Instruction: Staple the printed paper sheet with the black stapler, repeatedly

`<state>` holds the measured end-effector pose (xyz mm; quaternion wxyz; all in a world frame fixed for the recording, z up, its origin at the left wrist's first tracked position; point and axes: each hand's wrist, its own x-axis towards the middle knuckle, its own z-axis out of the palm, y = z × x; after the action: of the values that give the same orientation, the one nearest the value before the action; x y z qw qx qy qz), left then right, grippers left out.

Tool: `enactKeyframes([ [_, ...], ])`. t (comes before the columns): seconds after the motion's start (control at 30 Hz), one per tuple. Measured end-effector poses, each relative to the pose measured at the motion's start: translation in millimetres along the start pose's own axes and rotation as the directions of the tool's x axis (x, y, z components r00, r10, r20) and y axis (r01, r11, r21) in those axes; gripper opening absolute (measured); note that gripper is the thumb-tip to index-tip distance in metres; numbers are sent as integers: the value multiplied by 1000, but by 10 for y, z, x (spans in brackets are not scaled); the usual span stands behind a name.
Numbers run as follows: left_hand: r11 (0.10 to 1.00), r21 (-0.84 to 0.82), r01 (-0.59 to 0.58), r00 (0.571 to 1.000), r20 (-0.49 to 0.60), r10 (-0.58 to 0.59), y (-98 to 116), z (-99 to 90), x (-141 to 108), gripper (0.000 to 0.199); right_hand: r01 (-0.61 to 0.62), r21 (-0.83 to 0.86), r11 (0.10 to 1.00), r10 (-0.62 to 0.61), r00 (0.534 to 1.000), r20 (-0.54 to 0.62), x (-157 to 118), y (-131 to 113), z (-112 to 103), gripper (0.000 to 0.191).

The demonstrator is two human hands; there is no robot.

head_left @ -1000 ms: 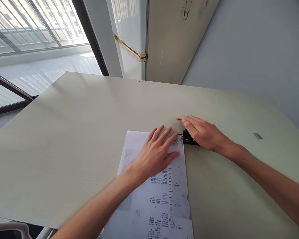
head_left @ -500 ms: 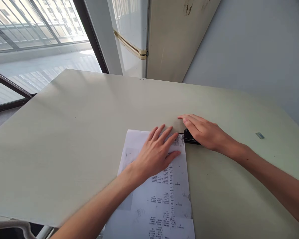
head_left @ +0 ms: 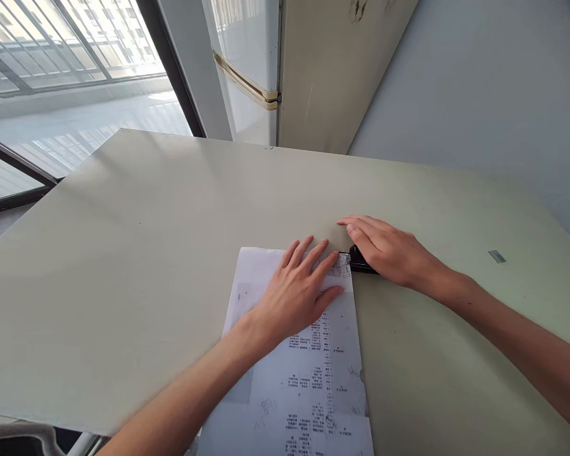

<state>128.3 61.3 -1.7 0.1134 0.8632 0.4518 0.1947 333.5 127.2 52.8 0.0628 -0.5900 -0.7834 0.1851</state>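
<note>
Printed paper sheets (head_left: 323, 367) lie on the table in front of me, the top edge pointing away. My left hand (head_left: 297, 291) rests flat on their upper part, fingers spread, pinning them down. At the upper right corner of the paper sits a black stapler (head_left: 363, 265), its front end meeting the paper's edge. My right hand (head_left: 384, 250) lies over the stapler, palm down on top of it, with the fingers stretched out past it to the left. Most of the stapler is hidden under this hand.
The pale table (head_left: 123, 285) spreads around the paper. A small grey strip (head_left: 496, 256) lies to the right. Beyond the far edge stands a fridge (head_left: 332, 76), with a wall at right and a window at left. A curved pale tube (head_left: 23, 432) shows at lower left.
Both hands, the paper and the stapler keep their places relative to each other. Only the camera's view has shifted very slightly.
</note>
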Motion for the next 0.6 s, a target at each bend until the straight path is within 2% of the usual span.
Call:
enactKeyframes([
  [0.6,1000,-11,2,1000,1,-2,5,-1,-2,54,-24,-12,1000,24,1000,1,1,-15,-11,50],
])
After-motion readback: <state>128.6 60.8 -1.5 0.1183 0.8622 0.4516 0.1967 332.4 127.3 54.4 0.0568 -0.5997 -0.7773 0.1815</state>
